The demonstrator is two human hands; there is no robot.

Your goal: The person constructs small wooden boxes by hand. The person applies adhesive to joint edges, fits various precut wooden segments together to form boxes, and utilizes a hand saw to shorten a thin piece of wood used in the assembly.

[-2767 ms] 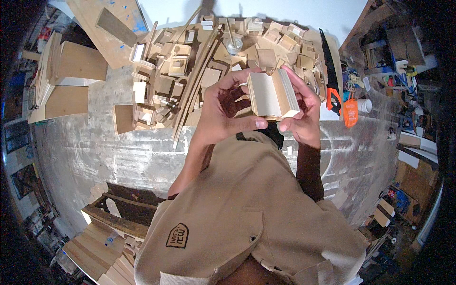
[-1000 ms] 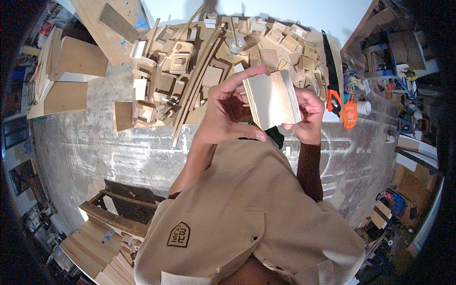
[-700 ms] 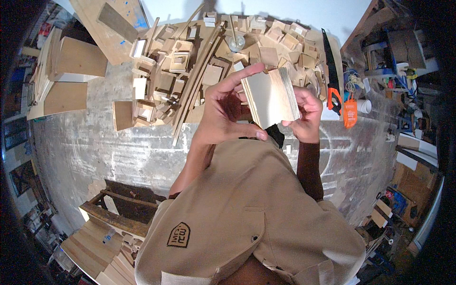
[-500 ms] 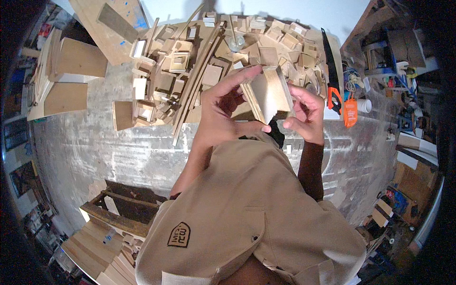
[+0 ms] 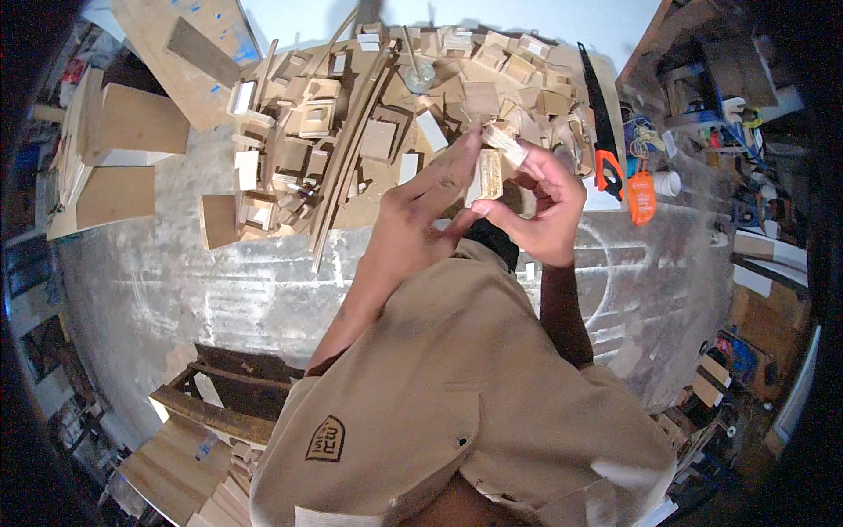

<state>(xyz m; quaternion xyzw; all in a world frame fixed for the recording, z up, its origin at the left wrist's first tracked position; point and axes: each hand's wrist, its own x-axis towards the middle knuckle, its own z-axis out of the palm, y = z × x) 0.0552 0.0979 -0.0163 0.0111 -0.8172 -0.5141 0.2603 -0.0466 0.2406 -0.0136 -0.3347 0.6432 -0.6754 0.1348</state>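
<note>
Between my two hands is a small plywood piece (image 5: 492, 176), turned so that its layered edge faces up. It appears to be made of joined boards, with a pale end sticking out at the top. My left hand (image 5: 413, 211) is closed on its left side, fingers stretched along it and the thumb below. My right hand (image 5: 551, 211) pinches its right side, thumb at the lower edge and fingers curled by the upper end. Part of the piece is hidden behind the fingers. Under and beyond the hands, several small wooden blocks and box-like pieces (image 5: 378, 139) lie spread over a board.
Long thin wooden strips (image 5: 351, 145) lie across the board, near a clear glass jar (image 5: 420, 77) with a stick. A handsaw (image 5: 606, 167) with an orange handle and an orange pouch (image 5: 641, 198) are at right. Larger panels (image 5: 132, 123) stand left; a dark wooden frame (image 5: 219, 413) is lower left.
Both hands have turned the plywood piece, so its layered edge shows instead of its open, angled inside. My right hand has come inward, closer to the left. The view has shifted slightly.
</note>
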